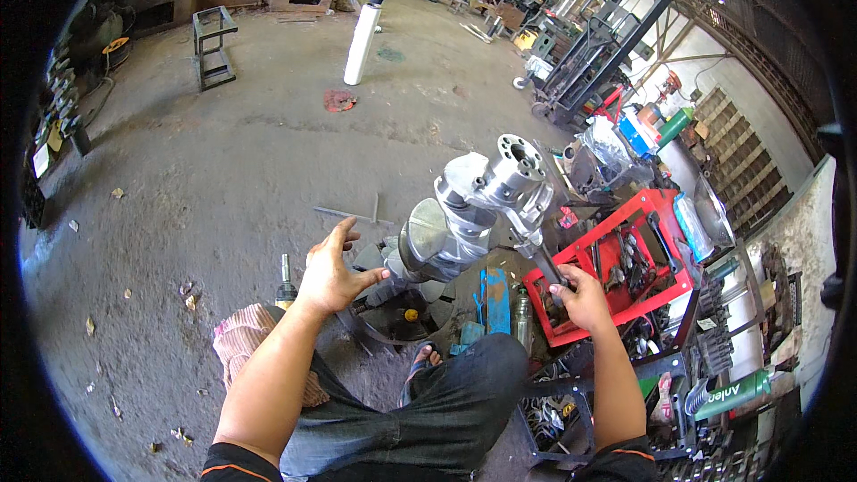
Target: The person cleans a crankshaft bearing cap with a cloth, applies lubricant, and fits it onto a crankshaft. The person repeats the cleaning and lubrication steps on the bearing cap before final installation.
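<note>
Steel crankshaft [473, 205] stands upright on the concrete floor [223, 170], lower end hidden behind a dark round base [393, 321] and the left hand [332, 275]. Left hand is spread, fingers open, thumb side touching the lower crank web. Right hand [580, 296] is curled at the edge of the red tool tray [661, 205]; what it pinches is hidden by its fingers. Tray contents cluttered, hard to make out. Sandalled foot [425, 359] partly hidden by the knee.
</note>
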A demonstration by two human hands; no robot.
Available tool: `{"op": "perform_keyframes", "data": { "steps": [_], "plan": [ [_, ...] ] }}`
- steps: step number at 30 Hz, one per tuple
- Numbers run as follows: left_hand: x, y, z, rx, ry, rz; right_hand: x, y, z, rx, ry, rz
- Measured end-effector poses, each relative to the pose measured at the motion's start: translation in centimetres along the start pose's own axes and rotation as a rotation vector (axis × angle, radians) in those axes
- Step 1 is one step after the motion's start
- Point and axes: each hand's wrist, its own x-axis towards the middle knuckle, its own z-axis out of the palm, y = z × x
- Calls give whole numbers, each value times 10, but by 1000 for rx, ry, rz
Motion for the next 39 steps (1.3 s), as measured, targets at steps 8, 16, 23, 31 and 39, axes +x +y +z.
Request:
{"op": "perform_keyframes", "data": {
  "steps": [8, 16, 23, 31, 39],
  "plan": [
    [1, 1, -5, -30, 16, -20, 34, -12, -16, -147, -60, -45],
    [2, 0, -10, -28, 2, -57, 55, -47, -23, -198, -109, -144],
    [4, 0, -11, -43, 2, -74, 65, -73, -21, -264, -92, -185],
    [8, 0, -9, 33, 7, -34, 82, -76, -6, -97, -192, -218],
    [9, 4, -13, -32, -68, -112, 77, -88, 5, 263, -116, -116]
  ]
}}
